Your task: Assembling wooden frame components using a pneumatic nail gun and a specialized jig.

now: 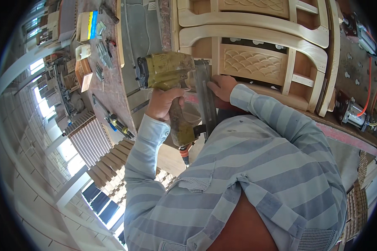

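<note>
My left hand [162, 103] is wrapped round the grip of a worn yellow-green nail gun [165, 70]. The gun's dark magazine [206, 98] stretches down toward my shirt, with an orange hose fitting [184, 154] below the handle. To the right of the magazine, my right hand [225, 87] is closed at the near left corner of a pale wooden frame [255, 35]. Its fingers curl at the frame's edge, and their tips are partly hidden. A carved scale-pattern panel [253, 62] sits within this frame, which has curved rails and upright slats.
A second similar carved frame [255, 5] lies just beyond. Metal clamping cylinders [352, 111] with red hoses stand at the right of the bench. On the left, a side table [107, 85] bears tools and small strips. Stacked wooden pieces [109, 167] stand at lower left.
</note>
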Motion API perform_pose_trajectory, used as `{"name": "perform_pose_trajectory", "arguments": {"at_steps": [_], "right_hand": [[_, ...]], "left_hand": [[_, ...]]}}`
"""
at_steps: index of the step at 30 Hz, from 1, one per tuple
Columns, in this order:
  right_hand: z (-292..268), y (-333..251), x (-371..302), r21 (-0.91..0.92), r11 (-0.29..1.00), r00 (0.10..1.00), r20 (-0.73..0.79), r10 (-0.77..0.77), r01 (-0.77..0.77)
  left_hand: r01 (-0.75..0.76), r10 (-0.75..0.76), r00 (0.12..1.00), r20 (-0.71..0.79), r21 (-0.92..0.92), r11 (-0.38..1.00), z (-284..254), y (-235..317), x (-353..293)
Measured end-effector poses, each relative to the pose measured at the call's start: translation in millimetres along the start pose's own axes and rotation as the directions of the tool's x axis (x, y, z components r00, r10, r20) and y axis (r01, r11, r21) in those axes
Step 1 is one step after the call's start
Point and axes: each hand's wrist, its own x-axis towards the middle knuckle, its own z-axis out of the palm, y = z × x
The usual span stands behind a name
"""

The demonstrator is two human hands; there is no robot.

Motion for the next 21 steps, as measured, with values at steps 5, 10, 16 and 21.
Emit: {"name": "perform_pose_trajectory", "arguments": {"at_steps": [5, 10, 16, 21], "right_hand": [[4, 6, 4, 0.001, 1.000, 0.999, -0.025, 0.032, -0.032], [2, 6, 6, 0.046, 0.998, 0.999, -0.007, 0.033, -0.032], [-8, -4, 11, 0.540, 0.802, 0.966, 0.184, 0.184, -0.256], [-11, 3, 37, 0.864, 0.499, 0.987, -0.004, 0.158, -0.076]], "left_hand": [[0.026, -0.027, 0.999, -0.041, -0.019, 0.999, 6, -4, -3], [0.016, -0.015, 0.999, -0.043, 0.018, 1.000, 9, 1, -2], [-0.032, 0.020, 0.999, 0.044, 0.302, 0.953, -1, 18, 5], [-0.650, 0.446, 0.757, 0.478, 0.628, 0.428, 6, 47, 22]]}}
